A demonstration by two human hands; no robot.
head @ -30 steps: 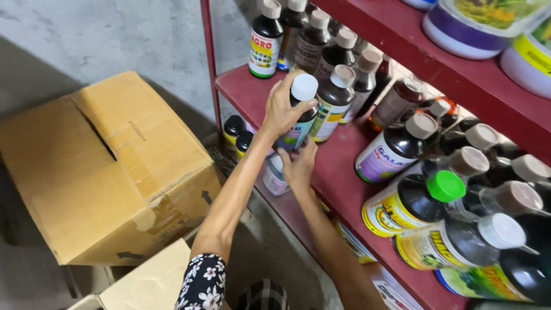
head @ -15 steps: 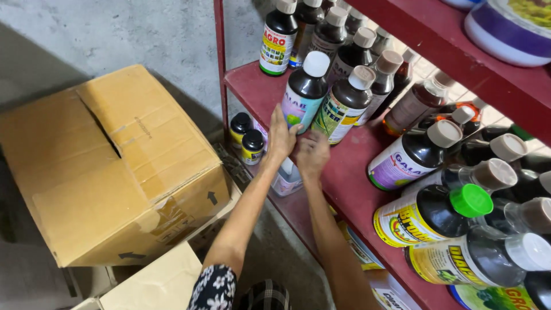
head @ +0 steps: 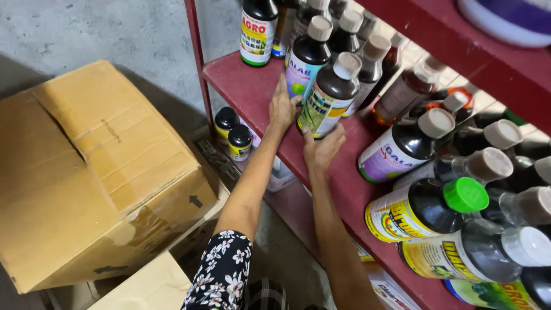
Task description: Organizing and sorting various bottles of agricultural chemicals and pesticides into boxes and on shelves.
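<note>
Shelf: a dark red metal shelf [head: 241, 86] runs from far left down to near right, crowded with dark bottles standing upright.
Box: a big brown cardboard carton [head: 97, 172], flaps shut, sits on the floor well left of the shelf.
Bottle in hand: a dark plastic bottle with a beige cap and a green-and-white label [head: 328, 96] stands at the front edge of the shelf, tilted a touch toward us.
Neighbour: a dark bottle with a beige cap and a blue-and-purple label [head: 307, 62] stands just behind it and to the left, touching or nearly so.
Green cap: a dark bottle with a yellow label and a bright green cap [head: 425, 206] lies nearer right, well apart from the hands.
Left hand: the left hand [head: 282, 108] is flat and open against the left flank of the blue-labelled bottle, fingers up, not wrapped.
Right hand: the right hand [head: 322, 150] cups the base of the green-labelled bottle from below, fingers spread, steadying rather than gripping.
Doing it well: in my view, keep both palms low on the bottles, square the base flat on the shelf, and nudge gently so the row behind stays standing.
</note>
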